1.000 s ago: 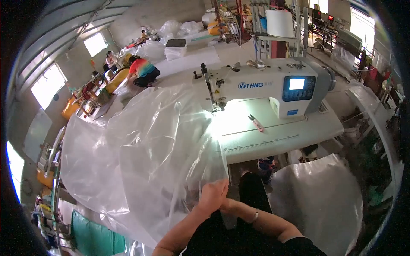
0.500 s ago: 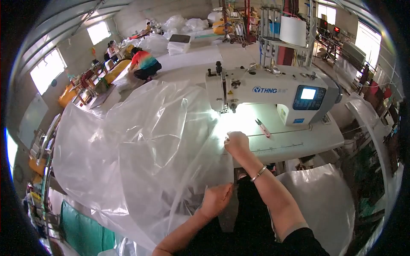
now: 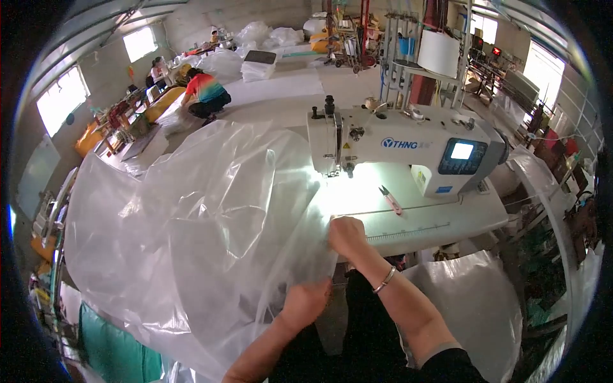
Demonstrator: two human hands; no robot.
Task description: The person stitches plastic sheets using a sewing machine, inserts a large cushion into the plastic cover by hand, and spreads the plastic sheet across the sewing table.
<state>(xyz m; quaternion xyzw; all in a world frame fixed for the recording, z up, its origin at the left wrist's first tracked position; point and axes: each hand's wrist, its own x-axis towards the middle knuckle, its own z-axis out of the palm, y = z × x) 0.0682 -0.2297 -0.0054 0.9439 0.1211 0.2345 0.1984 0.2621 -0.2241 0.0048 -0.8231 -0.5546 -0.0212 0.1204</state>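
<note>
A large sheet of clear plastic film (image 3: 211, 217) spreads in loose folds over the left side of the sewing machine (image 3: 408, 143) and hangs toward my lap. My right hand (image 3: 348, 236) is closed on the sheet's right edge, just in front of the lit needle area. Lower and to the left, my left hand (image 3: 306, 305) is also closed, with the same edge between its fingers. The fingertips of both hands are partly hidden. Pink-handled thread snips (image 3: 391, 200) lie on the machine bed, right of the needle.
A white thread cone (image 3: 438, 54) stands on a rack behind the machine. More plastic (image 3: 472, 306) hangs at my right, below the table edge. Green fabric (image 3: 118, 345) is at lower left. A person in a multicoloured top (image 3: 207, 89) crouches on the floor beyond.
My right hand has drawn back from the needle area toward my body, and my left hand has shifted slightly left. The plastic edge moved with them. The view has tilted slightly.
</note>
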